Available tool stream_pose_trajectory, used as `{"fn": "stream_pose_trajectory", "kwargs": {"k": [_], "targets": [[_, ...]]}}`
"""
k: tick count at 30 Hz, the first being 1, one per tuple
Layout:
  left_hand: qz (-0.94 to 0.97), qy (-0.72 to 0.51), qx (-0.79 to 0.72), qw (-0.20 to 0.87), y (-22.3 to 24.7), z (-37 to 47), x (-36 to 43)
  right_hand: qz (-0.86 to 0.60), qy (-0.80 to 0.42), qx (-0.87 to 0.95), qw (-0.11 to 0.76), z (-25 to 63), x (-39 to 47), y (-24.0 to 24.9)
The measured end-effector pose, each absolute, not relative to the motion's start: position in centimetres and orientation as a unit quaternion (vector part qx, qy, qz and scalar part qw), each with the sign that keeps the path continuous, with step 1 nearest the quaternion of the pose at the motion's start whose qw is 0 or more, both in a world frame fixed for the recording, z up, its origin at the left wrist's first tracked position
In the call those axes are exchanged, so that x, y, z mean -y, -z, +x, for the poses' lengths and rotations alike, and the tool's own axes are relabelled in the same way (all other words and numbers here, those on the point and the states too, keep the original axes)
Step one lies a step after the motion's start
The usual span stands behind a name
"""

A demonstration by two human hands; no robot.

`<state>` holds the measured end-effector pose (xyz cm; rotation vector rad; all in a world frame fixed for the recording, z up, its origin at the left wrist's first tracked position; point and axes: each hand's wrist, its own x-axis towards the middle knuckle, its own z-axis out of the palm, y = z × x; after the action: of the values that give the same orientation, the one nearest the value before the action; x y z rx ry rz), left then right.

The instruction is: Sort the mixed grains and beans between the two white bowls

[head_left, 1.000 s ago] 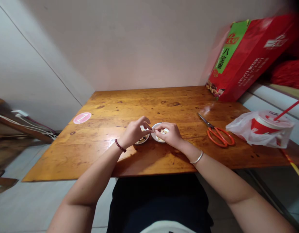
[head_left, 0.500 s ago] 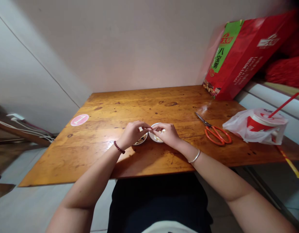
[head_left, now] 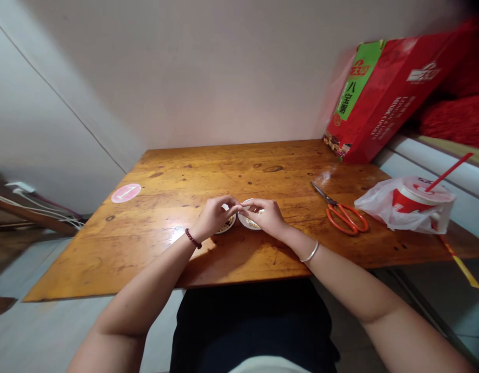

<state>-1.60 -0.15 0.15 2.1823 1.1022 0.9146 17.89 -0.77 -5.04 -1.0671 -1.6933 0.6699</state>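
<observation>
White-rimmed and small, like two shallow dishes: the left bowl [head_left: 233, 226] and the right bowl [head_left: 243, 219], side by side near the front edge of the wooden table [head_left: 107, 243], under the fingers. Compared with a second ago, little shift at the bowls; more at the left hand [head_left: 214, 216], now with fingers flatter and less curled, drawn in to meet the right hand [head_left: 271, 217] tip to tip. To judge by that, fine work between the fingertips rather than any reaching into the bowls. As for grip, a narrow pinch on both sides, thumb against finger; too small and too covered to tell what, if anything, sits in it. Inside the left bowl, pale bits mixed with dark bits; inside the right, mostly pale ones, partly hidden by knuckles.

Round in both bowls, so without a clear long axis, and facing upward with open mouths. Well to the right, orange-handled scissors [head_left: 331, 201], lying flat with the long axis slanting across the table, tips away and leftward, handles nearer. Beyond those, a red-and-white drink cup [head_left: 408, 202] in a plastic bag [head_left: 377, 199].
</observation>
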Motion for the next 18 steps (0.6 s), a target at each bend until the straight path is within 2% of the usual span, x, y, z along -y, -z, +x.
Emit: {"fn": "stream_pose_trajectory", "kwargs": {"k": [9, 18], "targets": [[0.838, -0.335, -0.404, 0.151, -0.2, -1.4, 0.6, -0.429, -0.264, 0.705, 0.499, 17.8, 1.0, 4.0], [0.82, -0.371, -0.408, 0.15, 0.2, -1.4, 0.4, -0.445, -0.241, 0.719, 0.476, 17.9, 1.0, 3.9]]}}
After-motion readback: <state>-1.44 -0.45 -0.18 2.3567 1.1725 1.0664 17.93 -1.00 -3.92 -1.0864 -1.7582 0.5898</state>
